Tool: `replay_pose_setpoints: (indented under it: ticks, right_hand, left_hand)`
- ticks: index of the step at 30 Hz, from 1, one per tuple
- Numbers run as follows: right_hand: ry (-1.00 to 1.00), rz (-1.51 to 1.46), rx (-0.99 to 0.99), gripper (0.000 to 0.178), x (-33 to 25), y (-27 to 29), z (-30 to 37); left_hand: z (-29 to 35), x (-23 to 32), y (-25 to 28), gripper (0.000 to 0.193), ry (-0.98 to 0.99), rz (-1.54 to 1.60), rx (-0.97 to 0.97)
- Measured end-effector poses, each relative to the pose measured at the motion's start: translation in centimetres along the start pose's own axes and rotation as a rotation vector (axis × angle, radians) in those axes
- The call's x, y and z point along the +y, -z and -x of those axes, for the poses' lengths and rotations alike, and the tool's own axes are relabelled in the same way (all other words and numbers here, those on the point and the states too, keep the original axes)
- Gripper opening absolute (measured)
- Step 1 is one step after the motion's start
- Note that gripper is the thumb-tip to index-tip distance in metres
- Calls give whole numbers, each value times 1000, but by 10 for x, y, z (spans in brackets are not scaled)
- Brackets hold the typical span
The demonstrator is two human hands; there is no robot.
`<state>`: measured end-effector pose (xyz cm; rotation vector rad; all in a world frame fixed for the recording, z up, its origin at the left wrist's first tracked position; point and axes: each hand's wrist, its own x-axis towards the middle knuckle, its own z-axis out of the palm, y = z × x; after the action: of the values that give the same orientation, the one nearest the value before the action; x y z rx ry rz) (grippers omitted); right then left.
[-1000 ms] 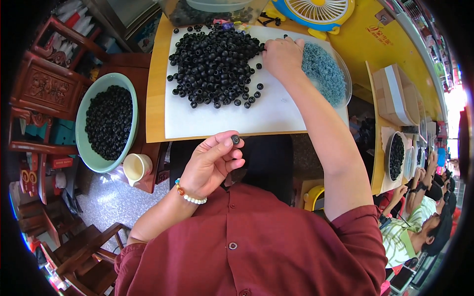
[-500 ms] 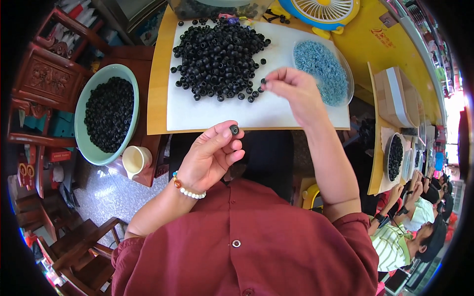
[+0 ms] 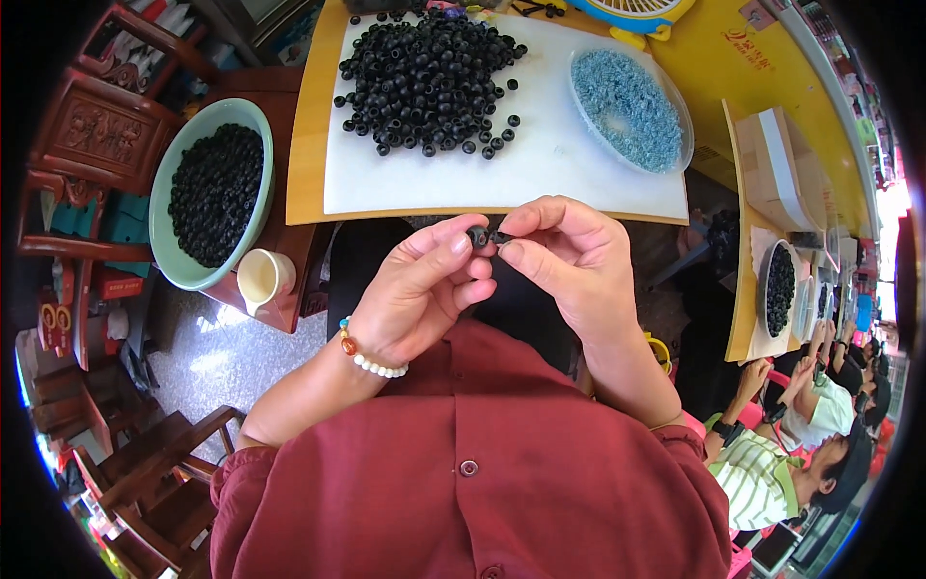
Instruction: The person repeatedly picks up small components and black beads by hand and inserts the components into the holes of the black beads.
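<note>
Black and round, a bead (image 3: pixel 476 235) is resting in the left hand (image 3: pixel 424 265) — thumb and forefinger are pinching it, that grip narrow, the other fingers curling loosely below; just to its right, the right hand (image 3: pixel 571 259) is pinching a small dark piece (image 3: pixel 499 237), its grip narrow too — fingertips are partly hiding that piece, so its long axis I cannot tell; the two are lying nearly in line, left to right, at about one height; whether they are touching I cannot tell; both hands are meeting just off the near edge of the tabletop (image 3: pixel 309 164); beyond them, a black pile (image 3: pixel 424 87) is lying on a white sheet (image 3: pixel 386 188), and a dish (image 3: pixel 687 135) of blue bits (image 3: pixel 622 106) is sitting to its right.
</note>
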<state>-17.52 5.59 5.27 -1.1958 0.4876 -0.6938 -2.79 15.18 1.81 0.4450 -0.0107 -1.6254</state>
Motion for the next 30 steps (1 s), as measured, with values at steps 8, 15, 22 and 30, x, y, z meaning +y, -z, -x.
replay_pose_setpoints:
  ticks: [8, 15, 22, 30]
  right_hand:
    - [186, 348, 63, 13, -5, -8, 13]
    - [510, 831, -12, 14, -14, -12, 14]
    - [170, 298, 20, 11, -8, -10, 18]
    - [-191, -37, -75, 13, -11, -10, 20]
  left_hand:
    - [9, -7, -3, 21, -17, -33, -21]
    - [13, -8, -3, 19, -69, -109, 10]
    - [16, -7, -6, 16, -98, -195, -42]
    - [10, -12, -5, 19, -466, -455, -105]
